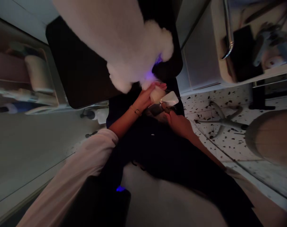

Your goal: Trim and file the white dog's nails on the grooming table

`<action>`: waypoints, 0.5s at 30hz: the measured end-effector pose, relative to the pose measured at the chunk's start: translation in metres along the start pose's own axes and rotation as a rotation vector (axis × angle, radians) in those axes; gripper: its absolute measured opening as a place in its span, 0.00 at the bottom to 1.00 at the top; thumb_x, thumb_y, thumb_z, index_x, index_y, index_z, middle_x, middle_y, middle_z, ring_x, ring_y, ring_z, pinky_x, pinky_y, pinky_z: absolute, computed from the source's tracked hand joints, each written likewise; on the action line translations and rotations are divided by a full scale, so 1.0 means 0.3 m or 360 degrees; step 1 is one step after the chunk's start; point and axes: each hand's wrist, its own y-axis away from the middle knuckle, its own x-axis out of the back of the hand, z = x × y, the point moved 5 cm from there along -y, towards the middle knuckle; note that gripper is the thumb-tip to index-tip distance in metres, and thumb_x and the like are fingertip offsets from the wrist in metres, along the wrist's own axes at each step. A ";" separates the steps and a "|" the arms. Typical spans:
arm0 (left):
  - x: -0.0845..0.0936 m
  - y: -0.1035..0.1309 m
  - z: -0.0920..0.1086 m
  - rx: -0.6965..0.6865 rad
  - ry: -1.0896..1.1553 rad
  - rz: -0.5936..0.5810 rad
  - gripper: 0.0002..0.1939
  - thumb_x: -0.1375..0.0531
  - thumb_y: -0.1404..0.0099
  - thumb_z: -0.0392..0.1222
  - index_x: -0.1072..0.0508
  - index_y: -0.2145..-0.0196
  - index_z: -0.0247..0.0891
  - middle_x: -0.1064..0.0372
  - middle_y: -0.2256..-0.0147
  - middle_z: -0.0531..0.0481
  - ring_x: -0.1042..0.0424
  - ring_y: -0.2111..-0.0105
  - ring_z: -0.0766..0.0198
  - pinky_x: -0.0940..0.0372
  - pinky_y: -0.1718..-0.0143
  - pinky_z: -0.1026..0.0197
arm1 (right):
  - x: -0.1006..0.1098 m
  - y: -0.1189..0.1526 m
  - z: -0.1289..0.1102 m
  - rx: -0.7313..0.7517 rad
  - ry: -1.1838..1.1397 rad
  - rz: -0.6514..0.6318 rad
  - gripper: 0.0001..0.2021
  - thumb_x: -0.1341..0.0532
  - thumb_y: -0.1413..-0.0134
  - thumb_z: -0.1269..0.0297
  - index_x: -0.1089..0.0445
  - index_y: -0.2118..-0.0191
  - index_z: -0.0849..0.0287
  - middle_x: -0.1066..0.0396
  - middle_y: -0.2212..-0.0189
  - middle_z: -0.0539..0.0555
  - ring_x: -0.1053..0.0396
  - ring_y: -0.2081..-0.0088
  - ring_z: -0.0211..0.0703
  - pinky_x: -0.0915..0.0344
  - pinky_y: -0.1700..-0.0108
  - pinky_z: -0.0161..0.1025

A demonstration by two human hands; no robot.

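Observation:
A white fluffy animal is at the top centre, over a black tabletop; its face is not clear to see. Just below its fur, my left hand reaches up with the fingers bent around a pale, rounded clump of fur. My right hand is closed on the dark handle of what looks like a slicker brush. The brush's flat, shiny head lies against the right side of the clump, close to my left palm. Dim light and blur hide the fingertips.
The black tabletop has a rounded edge. On the left stands a shelf with bottles and tubes. A white cart with tools is on the right, above a round stool. A cable crosses the speckled floor.

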 end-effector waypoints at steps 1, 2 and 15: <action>-0.004 0.000 -0.004 -0.0024 0.0034 0.0013 0.17 0.52 0.19 0.37 0.27 0.64 0.35 0.20 0.60 0.44 0.21 0.54 0.62 0.32 0.39 0.55 | -0.007 0.022 0.035 -0.0021 0.0020 -0.0041 0.26 0.60 0.24 0.52 0.32 0.43 0.63 0.22 0.57 0.69 0.22 0.53 0.63 0.31 0.55 0.50; -0.008 0.000 -0.007 -0.0038 0.0064 0.0010 0.17 0.52 0.19 0.37 0.27 0.63 0.35 0.20 0.59 0.44 0.21 0.52 0.61 0.32 0.39 0.55 | -0.015 0.047 0.075 -0.0031 0.0028 -0.0085 0.26 0.60 0.24 0.52 0.31 0.44 0.62 0.22 0.57 0.68 0.22 0.54 0.63 0.32 0.56 0.49; -0.090 0.043 -0.001 0.0394 0.0182 -0.0081 0.28 0.58 0.17 0.50 0.21 0.57 0.34 0.21 0.57 0.42 0.25 0.44 0.56 0.35 0.34 0.55 | 0.249 0.136 0.074 0.0293 -0.0112 0.0335 0.20 0.56 0.25 0.54 0.30 0.50 0.58 0.23 0.64 0.61 0.26 0.64 0.50 0.40 0.63 0.40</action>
